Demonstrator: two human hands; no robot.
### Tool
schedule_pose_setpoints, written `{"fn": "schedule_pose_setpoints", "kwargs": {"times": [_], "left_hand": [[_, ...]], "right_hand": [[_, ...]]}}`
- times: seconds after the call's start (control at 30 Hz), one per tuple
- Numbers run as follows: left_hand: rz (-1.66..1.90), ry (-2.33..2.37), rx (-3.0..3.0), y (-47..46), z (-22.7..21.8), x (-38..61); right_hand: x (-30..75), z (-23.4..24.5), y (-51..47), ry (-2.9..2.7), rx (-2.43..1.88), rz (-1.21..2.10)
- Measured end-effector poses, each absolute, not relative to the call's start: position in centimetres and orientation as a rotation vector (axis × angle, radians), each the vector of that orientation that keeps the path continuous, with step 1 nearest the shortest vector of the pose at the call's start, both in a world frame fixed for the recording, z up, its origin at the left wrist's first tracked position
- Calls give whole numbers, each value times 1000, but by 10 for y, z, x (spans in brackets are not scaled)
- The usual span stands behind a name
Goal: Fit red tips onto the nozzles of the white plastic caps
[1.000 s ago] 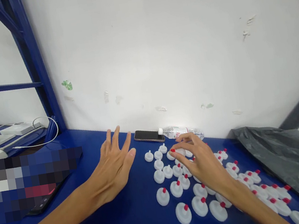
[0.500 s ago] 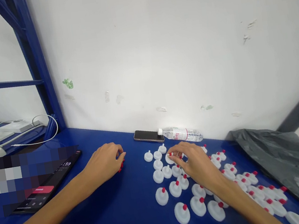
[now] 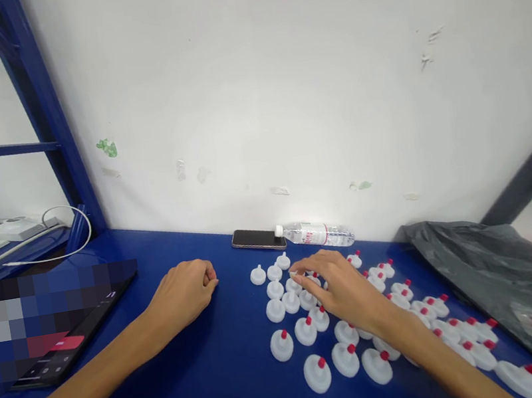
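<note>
Several white round caps with red tips (image 3: 317, 373) stand in rows on the blue table (image 3: 216, 395). A few at the far left of the group are plain white (image 3: 258, 275). My right hand (image 3: 343, 289) lies over the back rows, its fingers held together and their tips down on a white cap near the left end. My left hand (image 3: 183, 293) rests on the table to the left of the caps, curled into a fist. Whatever is inside the fist is hidden.
A dark phone (image 3: 258, 239) and a lying water bottle (image 3: 319, 235) sit against the white wall. A black plastic bag (image 3: 488, 264) covers the table's right side. A dark device (image 3: 68, 338) lies at left, partly blurred. A blue frame post (image 3: 38, 114) and white cables (image 3: 23, 230) stand far left.
My left hand went from spread open to a closed fist on the table. My right hand lowered a cap among the back rows and flattened over them. The view shifted slightly.
</note>
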State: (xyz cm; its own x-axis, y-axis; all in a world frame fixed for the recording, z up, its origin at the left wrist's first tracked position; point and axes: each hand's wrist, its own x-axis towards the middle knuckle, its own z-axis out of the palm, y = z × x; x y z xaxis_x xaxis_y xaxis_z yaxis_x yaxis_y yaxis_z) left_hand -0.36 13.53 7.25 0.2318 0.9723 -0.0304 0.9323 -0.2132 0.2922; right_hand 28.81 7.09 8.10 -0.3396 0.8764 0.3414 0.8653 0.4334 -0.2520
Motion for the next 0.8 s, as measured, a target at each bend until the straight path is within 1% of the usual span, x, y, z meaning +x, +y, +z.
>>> {"fn": "schedule_pose_setpoints", "kwargs": {"times": [0.17,0.3,0.4,0.5,0.63,0.8], "left_hand": [[418,1709,2221,137,69,-4],[657,1582,2177,137,71,-3],[840,1443,2131,130,76,2],[930,1258,2045,119,80,10],[973,1039,1925,102,83,21],[972,902,1859,88,82,31]], "right_hand": [[285,80,64,-2305,-1442,73],[285,84,62,-2301,-1415,120],[283,90,57,-2203,-1409,269],[276,92,50,-2126,-1404,418],[263,84,43,-2179,-1381,299],[254,74,38,-2234,-1254,212]]}}
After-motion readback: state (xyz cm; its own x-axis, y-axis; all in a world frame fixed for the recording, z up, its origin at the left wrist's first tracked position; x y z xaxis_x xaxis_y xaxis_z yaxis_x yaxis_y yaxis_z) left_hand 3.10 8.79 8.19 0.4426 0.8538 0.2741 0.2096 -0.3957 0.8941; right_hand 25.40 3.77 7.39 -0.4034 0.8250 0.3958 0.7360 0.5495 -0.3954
